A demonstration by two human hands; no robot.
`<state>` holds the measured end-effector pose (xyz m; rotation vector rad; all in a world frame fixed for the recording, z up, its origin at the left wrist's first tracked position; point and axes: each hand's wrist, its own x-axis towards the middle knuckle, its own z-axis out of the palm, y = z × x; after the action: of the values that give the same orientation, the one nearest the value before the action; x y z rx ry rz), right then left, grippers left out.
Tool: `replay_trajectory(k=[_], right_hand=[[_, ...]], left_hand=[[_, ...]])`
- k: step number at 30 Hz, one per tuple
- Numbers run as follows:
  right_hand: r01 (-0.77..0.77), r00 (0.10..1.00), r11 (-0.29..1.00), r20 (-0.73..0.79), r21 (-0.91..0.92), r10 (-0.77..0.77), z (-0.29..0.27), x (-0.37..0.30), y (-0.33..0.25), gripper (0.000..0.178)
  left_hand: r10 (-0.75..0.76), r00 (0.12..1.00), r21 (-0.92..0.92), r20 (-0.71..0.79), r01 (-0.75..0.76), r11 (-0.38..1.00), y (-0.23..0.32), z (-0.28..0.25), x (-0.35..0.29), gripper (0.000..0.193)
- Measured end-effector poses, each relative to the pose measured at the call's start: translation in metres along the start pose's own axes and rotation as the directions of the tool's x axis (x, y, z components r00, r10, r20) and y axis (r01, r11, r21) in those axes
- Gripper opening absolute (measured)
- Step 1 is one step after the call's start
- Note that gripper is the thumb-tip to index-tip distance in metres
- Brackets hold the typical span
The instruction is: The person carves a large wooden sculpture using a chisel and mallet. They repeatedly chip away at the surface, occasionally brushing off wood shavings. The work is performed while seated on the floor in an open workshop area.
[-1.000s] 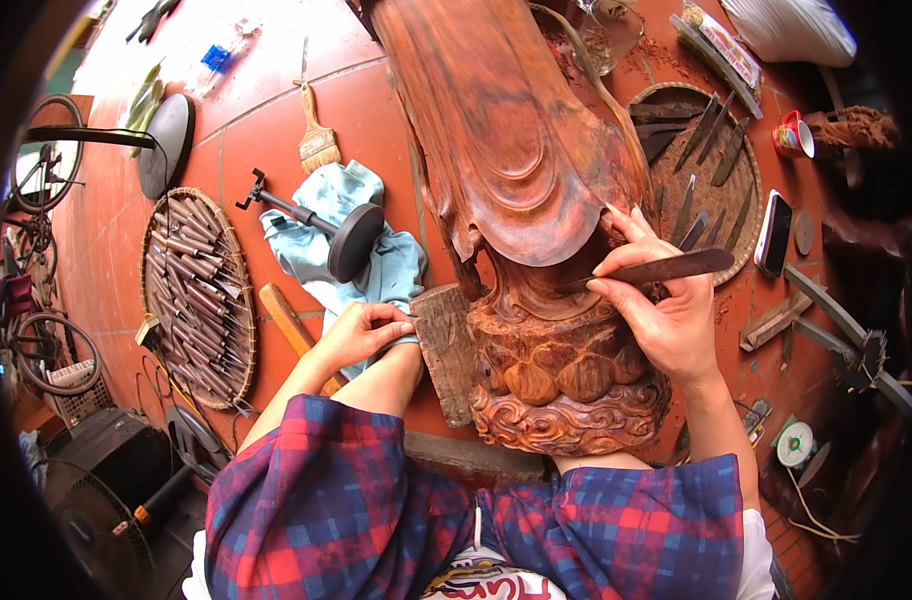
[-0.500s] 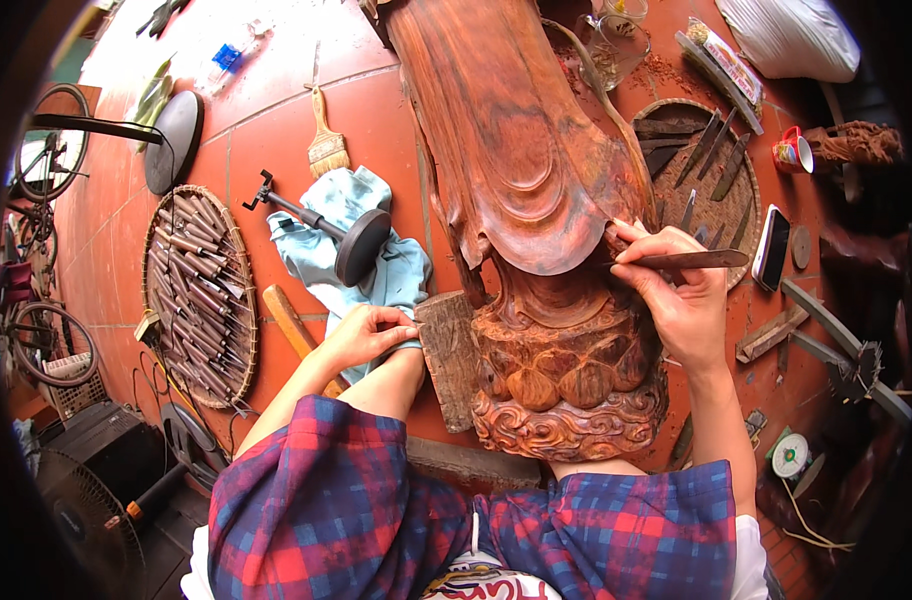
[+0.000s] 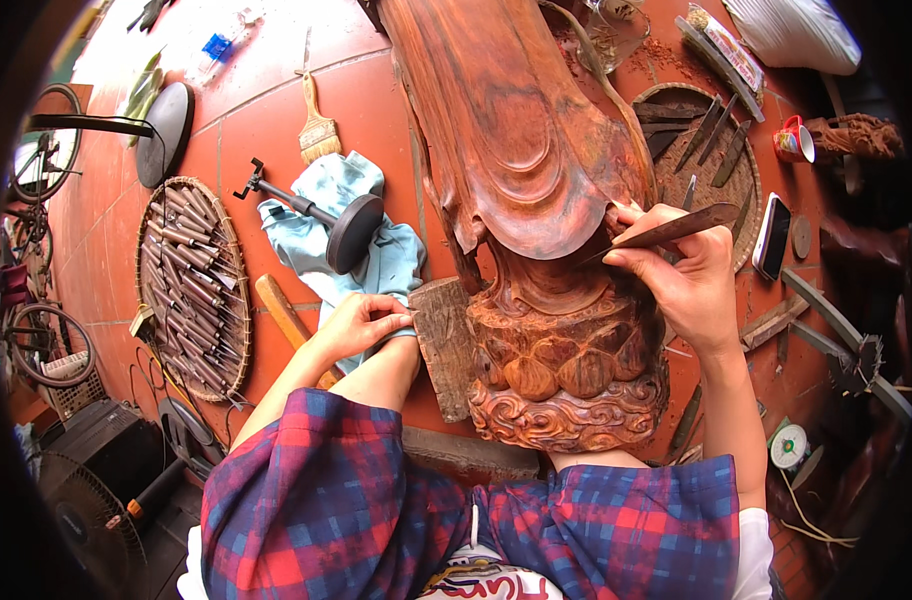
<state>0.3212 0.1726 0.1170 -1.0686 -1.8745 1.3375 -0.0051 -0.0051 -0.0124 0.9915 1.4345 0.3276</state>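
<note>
A reddish-brown carved wooden sculpture (image 3: pixel 536 200) lies lengthwise before me, with draped folds above a base of petals and swirls. My right hand (image 3: pixel 681 275) pinches a slim, dark, flat file (image 3: pixel 676 226). Its thin end points left into the recess under the smooth curved hem, and its wider end extends to the right past my knuckles. Where exactly the tip touches is hard to see. Resting at my left knee, my left hand (image 3: pixel 361 325) holds nothing, its fingers loosely bent and thumb apart. Beside it stands a rough wood block (image 3: pixel 441 345) against the sculpture's base.
At left sits a round basket of wooden-handled chisels (image 3: pixel 191 290). Near it are a light blue cloth (image 3: pixel 396 260), a black round-based stand (image 3: pixel 354 234), a brush (image 3: pixel 318 130) and a wooden handle (image 3: pixel 284 312). At right are a tray of files (image 3: pixel 741 205), a phone (image 3: pixel 772 237) and a red cup (image 3: pixel 794 142).
My right hand has shifted slightly down and the file has tilted, its wide end rising and its thin end dipping. My left hand stays at the knee, the thumb a little farther from the fingers.
</note>
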Motion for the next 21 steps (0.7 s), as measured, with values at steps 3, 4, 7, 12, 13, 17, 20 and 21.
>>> replay_trajectory(k=[3,4,7,12,13,17,20,21], right_hand=[[0.092,0.996,0.992,0.018,-0.087,-0.091,0.000,0.001,-0.001,0.006],[0.117,0.993,0.988,0.039,-0.105,-0.114,-0.001,0.000,-0.002,0.006],[0.115,0.990,0.987,0.094,-0.112,-0.105,-0.002,-0.002,-0.004,0.007],[0.067,0.998,0.995,-0.011,-0.068,-0.068,-0.001,0.001,0.001,0.006],[0.086,0.996,0.989,0.009,-0.118,-0.086,-0.002,0.000,0.003,0.006],[0.096,0.992,0.987,0.098,-0.131,-0.084,0.001,-0.003,-0.011,0.004],[-0.028,0.998,0.999,-0.050,-0.046,0.025,0.004,-0.001,-0.006,0.005],[-0.003,0.999,0.999,-0.050,-0.046,0.000,0.006,-0.003,-0.006,0.005]], left_hand=[[-0.004,1.000,0.085,-0.004,0.005,0.996,0.005,-0.001,0.000,0.019],[-0.007,1.000,0.079,-0.007,0.008,0.997,0.003,0.000,0.000,0.019],[0.045,0.998,0.005,-0.032,-0.045,0.999,-0.004,0.003,0.000,0.020],[-0.037,0.999,0.057,0.001,0.037,0.998,-0.001,0.000,0.001,0.020],[-0.018,1.000,0.038,-0.013,0.018,0.999,-0.003,0.000,0.000,0.020],[0.062,0.996,0.016,-0.057,-0.061,0.998,-0.011,0.005,0.000,0.020],[0.043,0.999,0.023,-0.032,-0.042,0.999,-0.003,0.003,0.001,0.020],[0.030,0.999,0.009,-0.019,-0.030,1.000,-0.004,0.003,0.000,0.020]])
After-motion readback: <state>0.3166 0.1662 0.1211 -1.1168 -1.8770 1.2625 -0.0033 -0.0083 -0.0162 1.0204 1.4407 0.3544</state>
